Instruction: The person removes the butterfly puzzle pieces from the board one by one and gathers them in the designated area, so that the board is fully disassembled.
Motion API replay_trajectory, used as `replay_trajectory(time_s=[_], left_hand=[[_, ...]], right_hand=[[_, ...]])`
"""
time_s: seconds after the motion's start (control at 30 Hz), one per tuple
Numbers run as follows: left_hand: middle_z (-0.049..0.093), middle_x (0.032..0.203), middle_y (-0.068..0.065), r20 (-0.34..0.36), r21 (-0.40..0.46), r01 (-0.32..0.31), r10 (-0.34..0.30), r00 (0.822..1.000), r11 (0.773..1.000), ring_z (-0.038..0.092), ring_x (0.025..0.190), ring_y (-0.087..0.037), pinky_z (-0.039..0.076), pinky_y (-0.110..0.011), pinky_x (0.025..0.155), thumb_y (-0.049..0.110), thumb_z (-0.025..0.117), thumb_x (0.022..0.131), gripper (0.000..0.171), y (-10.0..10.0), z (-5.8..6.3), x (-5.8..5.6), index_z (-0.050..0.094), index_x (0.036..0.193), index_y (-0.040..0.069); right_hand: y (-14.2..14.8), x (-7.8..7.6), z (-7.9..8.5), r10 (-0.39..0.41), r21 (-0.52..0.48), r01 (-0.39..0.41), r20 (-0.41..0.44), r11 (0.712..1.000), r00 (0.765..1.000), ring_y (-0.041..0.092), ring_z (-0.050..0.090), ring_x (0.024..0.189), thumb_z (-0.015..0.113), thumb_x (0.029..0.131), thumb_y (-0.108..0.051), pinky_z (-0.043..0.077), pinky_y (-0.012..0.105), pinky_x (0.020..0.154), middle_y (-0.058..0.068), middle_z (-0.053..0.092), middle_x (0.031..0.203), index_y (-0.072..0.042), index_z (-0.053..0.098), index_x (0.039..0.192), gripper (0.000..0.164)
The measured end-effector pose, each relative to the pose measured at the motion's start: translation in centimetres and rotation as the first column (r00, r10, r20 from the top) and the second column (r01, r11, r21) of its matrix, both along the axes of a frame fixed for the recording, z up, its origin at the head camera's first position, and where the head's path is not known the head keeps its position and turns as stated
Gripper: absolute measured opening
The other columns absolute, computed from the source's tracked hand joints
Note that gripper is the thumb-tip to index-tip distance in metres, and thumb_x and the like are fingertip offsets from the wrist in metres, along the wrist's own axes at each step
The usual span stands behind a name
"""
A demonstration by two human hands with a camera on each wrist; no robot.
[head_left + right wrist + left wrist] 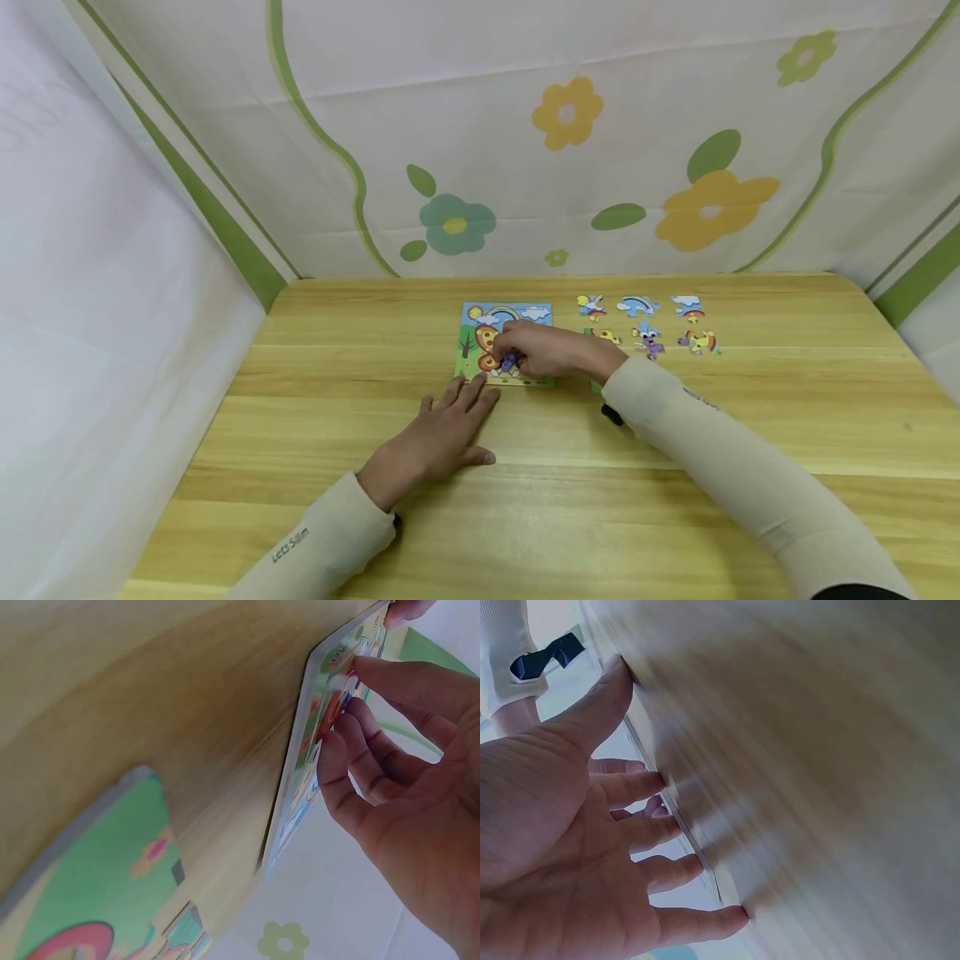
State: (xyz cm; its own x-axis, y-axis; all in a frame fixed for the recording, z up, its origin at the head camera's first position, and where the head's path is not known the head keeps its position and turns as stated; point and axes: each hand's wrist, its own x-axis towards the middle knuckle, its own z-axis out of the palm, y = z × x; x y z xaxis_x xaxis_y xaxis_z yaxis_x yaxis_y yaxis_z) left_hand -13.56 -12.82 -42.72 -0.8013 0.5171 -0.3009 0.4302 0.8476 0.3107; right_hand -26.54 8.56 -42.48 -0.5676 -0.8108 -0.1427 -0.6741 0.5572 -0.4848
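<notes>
A puzzle board (468, 312) with a rainbow, sun, tree and red-orange butterfly picture lies flat on the table. My right hand (551, 348) is over it, fingertips and thumb pinching a small puzzle piece (332, 712) close over the board's picture. Its fingers cover much of that piece. My left hand (447, 429) has its fingers spread, with fingertips (739, 915) resting at the board's near edge and on the wood just in front of it.
Right of the board lie several loose puzzle pieces in rows, among them a rainbow piece (638, 306) and a purple one (650, 340). A green piece (112, 855) is partly hidden by my right forearm in the head view. A flowered cloth wall (525, 183) rises behind the table (360, 358).
</notes>
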Motion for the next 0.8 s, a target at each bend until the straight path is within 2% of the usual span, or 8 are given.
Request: replay_trajectory(time_s=[0.33, 0.57, 0.8], left_hand=[[0.015, 0.177, -0.012, -0.001, -0.009, 0.001, -0.001, 1.0, 1.0, 0.013, 0.162, -0.043, 0.028, -0.074, 0.118, 0.047, 0.064, 0.102, 0.082, 0.04, -0.02, -0.03, 0.027, 0.167, 0.015], [0.013, 0.177, -0.012, -0.004, -0.021, 0.005, -0.005, 1.0, 1.0, 0.013, 0.162, -0.043, 0.029, -0.074, 0.118, 0.048, 0.063, 0.102, 0.083, 0.06, -0.05, -0.05, 0.026, 0.168, 0.015], [0.012, 0.177, -0.011, -0.005, -0.023, 0.006, -0.006, 1.0, 1.0, 0.013, 0.162, -0.043, 0.029, -0.074, 0.118, 0.048, 0.064, 0.102, 0.083, 0.07, -0.03, 0.0, 0.026, 0.168, 0.015]], right_hand=[[-0.24, -0.01, 0.14, 0.005, 0.052, -0.005, 0.003, 0.999, 1.0, 0.021, 0.053, 0.099, 0.06, 0.088, 0.017, 0.049, 0.037, 0.088, 0.007, 0.063, 0.111, -0.01, 0.071, 0.118, 0.042], [-0.21, 0.12, 0.22, 0.027, 0.04, -0.026, -0.009, 0.999, 1.0, 0.02, 0.049, 0.097, 0.058, 0.086, 0.02, 0.044, 0.036, 0.085, 0.008, 0.061, 0.113, -0.016, 0.068, 0.137, 0.063], [-0.29, 0.21, 0.4, 0.046, 0.05, -0.044, -0.04, 0.998, 0.998, 0.02, 0.048, 0.096, 0.058, 0.087, 0.019, 0.042, 0.035, 0.084, 0.009, 0.061, 0.112, -0.017, 0.07, 0.137, 0.062]])
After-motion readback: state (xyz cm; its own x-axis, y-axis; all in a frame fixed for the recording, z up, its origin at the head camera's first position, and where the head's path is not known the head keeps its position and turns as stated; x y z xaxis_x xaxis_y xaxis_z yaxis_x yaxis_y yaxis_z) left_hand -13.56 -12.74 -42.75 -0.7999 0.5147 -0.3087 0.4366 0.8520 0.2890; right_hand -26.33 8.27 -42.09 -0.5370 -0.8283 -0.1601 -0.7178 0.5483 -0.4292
